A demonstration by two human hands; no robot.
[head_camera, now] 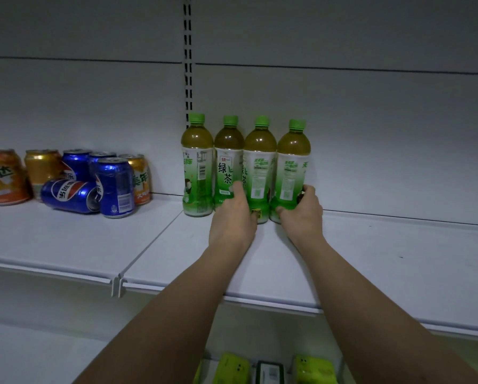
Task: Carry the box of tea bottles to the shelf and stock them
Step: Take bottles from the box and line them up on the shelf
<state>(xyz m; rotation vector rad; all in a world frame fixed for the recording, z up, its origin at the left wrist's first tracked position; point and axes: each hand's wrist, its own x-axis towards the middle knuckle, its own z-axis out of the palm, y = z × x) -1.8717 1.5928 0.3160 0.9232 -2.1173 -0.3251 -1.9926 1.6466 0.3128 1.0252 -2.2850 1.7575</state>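
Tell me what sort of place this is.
Most likely a shop's drinks aisle: a white retail shelf on a slotted upright, soda cans grouped beside a row of green tea bottles that both hands are lining up.

Shelf [80, 239]: painted metal, matt white, smooth; a slotted metal upright [188, 65] is set into the matt back panel [370, 106]. Tea bottles [260, 167]: clear glossy plastic, highlights seen on the shoulders; ribbed matt green plastic caps [230, 121]; glossy printed film labels. Cans [116, 187]: thin metal, glossy printed coats in blue and orange, bare bright metal at the rims. Green packs [233, 368] below: finish cannot be told
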